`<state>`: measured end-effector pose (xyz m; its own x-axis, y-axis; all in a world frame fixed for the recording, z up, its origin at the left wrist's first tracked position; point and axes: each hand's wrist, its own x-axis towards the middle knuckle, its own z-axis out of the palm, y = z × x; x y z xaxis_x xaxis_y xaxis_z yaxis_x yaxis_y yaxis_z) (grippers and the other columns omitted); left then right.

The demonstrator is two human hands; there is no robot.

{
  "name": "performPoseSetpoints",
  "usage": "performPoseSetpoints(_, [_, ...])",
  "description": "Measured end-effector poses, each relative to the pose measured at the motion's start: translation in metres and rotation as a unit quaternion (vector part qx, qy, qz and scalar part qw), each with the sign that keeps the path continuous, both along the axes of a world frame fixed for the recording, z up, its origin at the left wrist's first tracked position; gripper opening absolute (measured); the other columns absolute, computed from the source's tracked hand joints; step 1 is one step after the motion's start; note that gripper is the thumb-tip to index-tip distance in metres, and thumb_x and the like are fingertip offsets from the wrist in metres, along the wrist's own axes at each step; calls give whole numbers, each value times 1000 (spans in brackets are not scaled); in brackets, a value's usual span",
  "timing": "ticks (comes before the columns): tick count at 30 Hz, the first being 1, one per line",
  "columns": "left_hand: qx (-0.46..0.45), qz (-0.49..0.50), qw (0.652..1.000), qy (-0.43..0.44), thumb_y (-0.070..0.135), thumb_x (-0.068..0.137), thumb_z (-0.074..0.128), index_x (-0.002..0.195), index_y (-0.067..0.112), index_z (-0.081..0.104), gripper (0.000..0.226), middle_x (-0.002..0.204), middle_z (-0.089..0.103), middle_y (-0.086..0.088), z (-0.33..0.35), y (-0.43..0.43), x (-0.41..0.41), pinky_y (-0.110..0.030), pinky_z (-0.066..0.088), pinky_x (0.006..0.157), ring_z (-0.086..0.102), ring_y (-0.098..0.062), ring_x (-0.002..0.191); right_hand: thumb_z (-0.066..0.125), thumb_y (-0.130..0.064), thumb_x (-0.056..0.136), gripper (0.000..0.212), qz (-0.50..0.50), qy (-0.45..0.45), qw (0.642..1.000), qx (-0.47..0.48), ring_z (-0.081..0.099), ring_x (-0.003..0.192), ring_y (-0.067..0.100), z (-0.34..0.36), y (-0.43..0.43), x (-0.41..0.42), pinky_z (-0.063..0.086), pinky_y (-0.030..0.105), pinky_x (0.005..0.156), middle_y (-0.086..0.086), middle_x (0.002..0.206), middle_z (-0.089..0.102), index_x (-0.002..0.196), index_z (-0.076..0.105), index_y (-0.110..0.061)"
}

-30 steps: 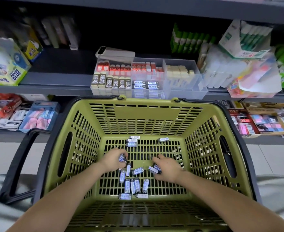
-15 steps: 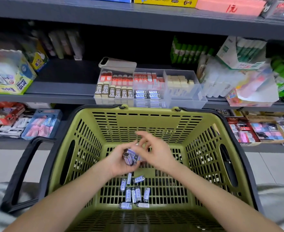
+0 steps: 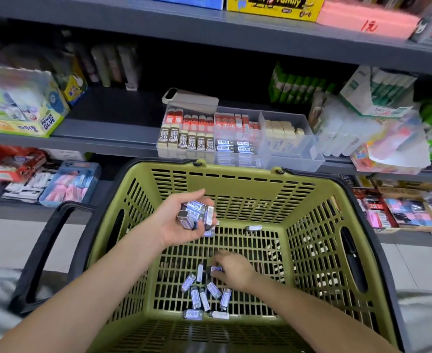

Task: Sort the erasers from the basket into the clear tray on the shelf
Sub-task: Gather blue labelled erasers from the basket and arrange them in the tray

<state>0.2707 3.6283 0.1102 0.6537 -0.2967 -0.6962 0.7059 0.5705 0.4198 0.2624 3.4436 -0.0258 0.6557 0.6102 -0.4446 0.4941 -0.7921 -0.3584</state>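
Olive-green basket [image 3: 235, 174] in front; cups a bundle of erasers [image 3: 197, 215] in the raised left hand [image 3: 179, 225], pinches a single eraser [image 3: 217, 269] with the right hand [image 3: 236, 273] among loose erasers [image 3: 195, 298] on the basket floor; clear tray [image 3: 295, 159] on the shelf [image 3: 102, 138] just beyond

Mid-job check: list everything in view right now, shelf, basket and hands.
basket: one, olive green with black handles, below the shelf
loose erasers: roughly ten, blue-white sleeves, basket floor
clear tray: one, transparent, divided, middle shelf, partly stocked
glue box: one, yellow-green, middle shelf, left
yellow box: one, top shelf
held erasers: several, blue-white, in the left palm
pinched eraser: one, blue-white, at the basket floor
left hand: holds the held erasers above the basket
right hand: pinches the pinched eraser
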Motion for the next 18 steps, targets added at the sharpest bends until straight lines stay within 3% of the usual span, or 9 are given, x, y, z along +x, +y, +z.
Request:
performPoseSetpoints(5, [-112, 17, 991, -69, 19, 70, 74, 70, 5, 68, 15, 80, 60, -13, 25, 5, 5, -14, 35, 29, 59, -18, 65, 55, -32, 92, 9, -128, 17, 971, 202, 56, 76, -3, 72, -13, 20, 50, 14, 72, -13, 84, 59, 94, 60, -25])
performPoseSetpoints(8, [-147, 23, 980, -135, 12, 48, 92, 72, 5, 68, 34, 80, 61, -13, 47, 7, 13, -17, 37, 29, 60, -20, 63, 61, -24, 88, 7, -213, 16, 916, 340, 58, 75, 0, 135, -23, 41, 50, 18, 72, -8, 83, 62, 96, 60, -25])
performPoseSetpoints(11, [-125, 50, 975, -177, 12, 34, 96, 68, 6, 68, 44, 78, 62, -12, 64, 6, 23, -16, 35, 28, 61, -20, 61, 60, -13, 89, 22, -257, 2, 853, 455, 56, 64, 1, 191, -33, 63, 48, 12, 65, -3, 76, 60, 104, 62, -30])
performPoseSetpoints(15, [-112, 93, 971, -188, 11, 30, 95, 68, 7, 67, 47, 80, 60, -11, 79, 1, 35, -15, 33, 29, 60, -20, 64, 64, -12, 86, 19, -267, -89, 845, 454, 54, 59, 3, 233, -32, 106, 49, 16, 65, -5, 66, 60, 85, 66, -31])
performPoseSetpoints(18, [-101, 116, 971, -181, 15, 56, 82, 67, 8, 68, 20, 80, 59, -9, 86, -3, 43, -15, 33, 29, 61, -20, 64, 70, -25, 81, 10, -276, -205, 879, 329, 55, 63, 3, 234, -19, 142, 46, 24, 67, -13, 64, 60, 78, 61, -30])
